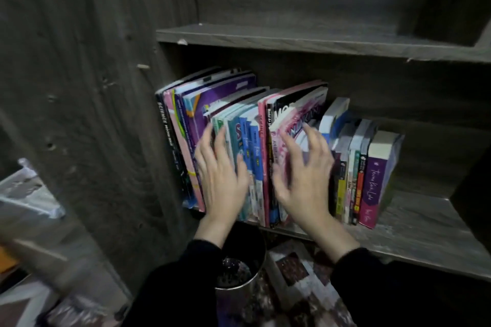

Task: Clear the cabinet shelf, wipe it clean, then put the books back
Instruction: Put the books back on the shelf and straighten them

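Observation:
A row of books stands on the grey wooden cabinet shelf. Tall workbooks lean at the left, a pink magazine-like book sits in the middle, and smaller paperbacks, one with a purple spine, stand at the right. My left hand lies with fingers spread against the spines of the blue and white workbooks. Over the pink book and its neighbours my right hand is blurred, fingers spread and slightly bent. Neither hand plainly grips a book.
The shelf above holds nothing. The cabinet's side panel rises at the left. A round metal container stands on a patterned mat below my wrists. Pale clutter lies at the far left.

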